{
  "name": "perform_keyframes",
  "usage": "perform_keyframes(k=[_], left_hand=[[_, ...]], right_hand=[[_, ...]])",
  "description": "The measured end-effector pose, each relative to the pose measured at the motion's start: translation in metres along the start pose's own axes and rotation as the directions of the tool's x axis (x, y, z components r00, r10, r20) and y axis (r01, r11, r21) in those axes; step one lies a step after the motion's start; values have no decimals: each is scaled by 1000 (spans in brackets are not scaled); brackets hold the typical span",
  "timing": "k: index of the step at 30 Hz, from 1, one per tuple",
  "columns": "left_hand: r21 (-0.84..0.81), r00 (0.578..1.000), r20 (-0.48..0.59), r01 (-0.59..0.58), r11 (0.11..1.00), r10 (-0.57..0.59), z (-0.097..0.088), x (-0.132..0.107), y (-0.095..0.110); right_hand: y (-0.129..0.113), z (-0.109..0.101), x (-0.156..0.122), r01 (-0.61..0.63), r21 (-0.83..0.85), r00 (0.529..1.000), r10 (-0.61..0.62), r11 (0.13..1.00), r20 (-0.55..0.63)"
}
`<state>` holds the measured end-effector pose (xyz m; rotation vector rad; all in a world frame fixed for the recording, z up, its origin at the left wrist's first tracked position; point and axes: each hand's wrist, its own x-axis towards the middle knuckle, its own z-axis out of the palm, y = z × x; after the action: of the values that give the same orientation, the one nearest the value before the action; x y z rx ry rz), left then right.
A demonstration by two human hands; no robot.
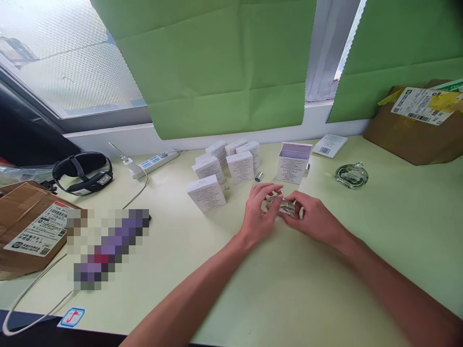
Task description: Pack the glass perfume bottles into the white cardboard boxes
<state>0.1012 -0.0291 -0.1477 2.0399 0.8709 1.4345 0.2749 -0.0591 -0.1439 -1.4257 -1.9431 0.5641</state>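
Low over the table, my left hand point(261, 209) and my right hand point(311, 214) both grip a small clear glass bottle point(286, 207), which lies tilted between them. The left fingers curl over its top left end, and the right thumb and fingers pinch its right side. Part of the bottle is hidden behind the fingers. Just beyond my left hand stands a silver cylindrical cap point(259, 177). Behind my hands is a white carton point(291, 168) with its top flap up and a lilac inside. A tiny clear piece point(226, 188) lies to the left.
Several white cartons point(240, 168) stand at the back left. A round glass object point(351, 175) lies to the right, near a flat white packet point(330, 145). Brown boxes point(412, 130) sit at both sides. A power strip point(155, 163), cable and black headset point(83, 174) occupy the left.
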Motion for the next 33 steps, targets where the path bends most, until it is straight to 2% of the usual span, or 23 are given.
perform_keyframes(k=[5, 11, 22, 28, 33], left_hand=[[-30, 999, -40, -4, 1000, 3, 0, 0, -2], [-66, 998, -59, -14, 998, 10, 0, 0, 0], [52, 995, -83, 50, 997, -45, 0, 0, -5], [77, 996, -86, 26, 997, -20, -1, 1, -5], [20, 990, -108, 95, 995, -93, 0, 2, -2]], right_hand=[[-2, 6, -2, 76, -135, 971, -105, 988, -217], [-1, 0, -3, 101, -204, 933, -163, 974, -320], [1, 11, -1, 43, 15, 981, -40, 999, -191], [6, 12, 0, 41, 59, 980, -29, 997, -195], [9, 13, 1, 53, 66, 980, -40, 996, -196]])
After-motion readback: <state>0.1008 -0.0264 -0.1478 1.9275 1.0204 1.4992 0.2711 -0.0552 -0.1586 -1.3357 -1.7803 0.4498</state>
